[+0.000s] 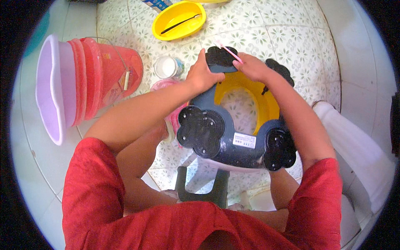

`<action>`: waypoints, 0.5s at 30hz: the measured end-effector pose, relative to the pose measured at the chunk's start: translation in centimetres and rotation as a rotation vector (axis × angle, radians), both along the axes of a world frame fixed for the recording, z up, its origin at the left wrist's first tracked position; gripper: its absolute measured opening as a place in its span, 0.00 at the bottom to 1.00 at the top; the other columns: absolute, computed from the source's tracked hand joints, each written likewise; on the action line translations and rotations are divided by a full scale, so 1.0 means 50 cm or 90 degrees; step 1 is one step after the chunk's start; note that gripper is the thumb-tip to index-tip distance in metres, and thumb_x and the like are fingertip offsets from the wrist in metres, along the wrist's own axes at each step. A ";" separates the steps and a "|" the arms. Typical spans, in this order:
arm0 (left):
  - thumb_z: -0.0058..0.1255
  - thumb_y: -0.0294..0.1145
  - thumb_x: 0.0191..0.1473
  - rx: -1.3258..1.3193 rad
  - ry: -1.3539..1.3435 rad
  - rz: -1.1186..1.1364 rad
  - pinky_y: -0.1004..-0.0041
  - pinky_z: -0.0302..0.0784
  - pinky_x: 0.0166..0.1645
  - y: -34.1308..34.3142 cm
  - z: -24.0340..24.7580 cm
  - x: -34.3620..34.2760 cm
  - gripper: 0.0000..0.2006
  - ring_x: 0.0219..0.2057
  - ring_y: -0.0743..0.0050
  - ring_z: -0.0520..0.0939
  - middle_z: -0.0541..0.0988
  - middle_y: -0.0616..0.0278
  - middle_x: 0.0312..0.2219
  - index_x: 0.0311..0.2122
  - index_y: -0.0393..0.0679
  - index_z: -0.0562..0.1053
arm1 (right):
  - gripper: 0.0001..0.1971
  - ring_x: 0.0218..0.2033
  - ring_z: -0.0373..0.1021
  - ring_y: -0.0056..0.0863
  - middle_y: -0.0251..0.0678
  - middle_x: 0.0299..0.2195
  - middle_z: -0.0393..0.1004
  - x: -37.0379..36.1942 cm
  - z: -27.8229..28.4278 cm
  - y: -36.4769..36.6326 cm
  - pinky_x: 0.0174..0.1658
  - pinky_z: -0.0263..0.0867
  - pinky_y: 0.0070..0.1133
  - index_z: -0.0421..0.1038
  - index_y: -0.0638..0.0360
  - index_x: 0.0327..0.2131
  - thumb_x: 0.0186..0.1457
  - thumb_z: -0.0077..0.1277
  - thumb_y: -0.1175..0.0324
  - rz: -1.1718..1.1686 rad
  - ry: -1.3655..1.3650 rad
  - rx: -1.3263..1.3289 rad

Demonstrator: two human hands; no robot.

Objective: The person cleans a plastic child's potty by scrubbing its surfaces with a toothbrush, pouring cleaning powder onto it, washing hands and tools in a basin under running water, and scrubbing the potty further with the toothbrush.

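The work is judged to be at the brushing stage. A pink brush (231,53) is pinched between the thumb and fingers of the right hand (252,68). A grey, child-sized frame (205,100) is steadied by the left hand (203,74), whose fingers and thumb are closed on its far left corner. The frame is located directly below and nearer the body than both grips, with its underside turned up.

The brush head is held at the far left foot (218,59), just left of and beyond the right-hand grip; bristle contact cannot be confirmed. Work at this foot is judged to be unfinished. Whether the far right foot (283,71), the near left foot (200,131) or the near right foot (280,149) has been treated cannot be told. Gloss is seen on the near side of the frame, but wetness cannot be verified. A jar with white contents (168,66) is placed left of the left-hand grip, uncovered.

The brush's long axis is slanted: the head is pointed away from the body and leftward, and the handle is run back rightward into the right-hand grip. The frame's yellow-lined opening (273,106) is faced upward, between the feet; no longer axis of the frame can be established from this angle.
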State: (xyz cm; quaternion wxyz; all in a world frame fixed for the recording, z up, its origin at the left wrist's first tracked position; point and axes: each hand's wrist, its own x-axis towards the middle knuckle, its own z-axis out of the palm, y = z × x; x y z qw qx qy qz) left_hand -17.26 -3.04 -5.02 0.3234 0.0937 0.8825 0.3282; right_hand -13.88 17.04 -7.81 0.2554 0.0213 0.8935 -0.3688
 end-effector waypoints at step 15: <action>0.50 0.56 0.48 0.084 0.076 -0.369 0.67 0.69 0.51 0.031 0.064 -0.120 0.35 0.46 0.51 0.75 0.73 0.43 0.44 0.50 0.33 0.65 | 0.15 0.30 0.71 0.29 0.47 0.29 0.75 0.191 0.316 0.057 0.38 0.65 0.22 0.71 0.65 0.43 0.55 0.47 0.65 -0.249 0.040 -0.099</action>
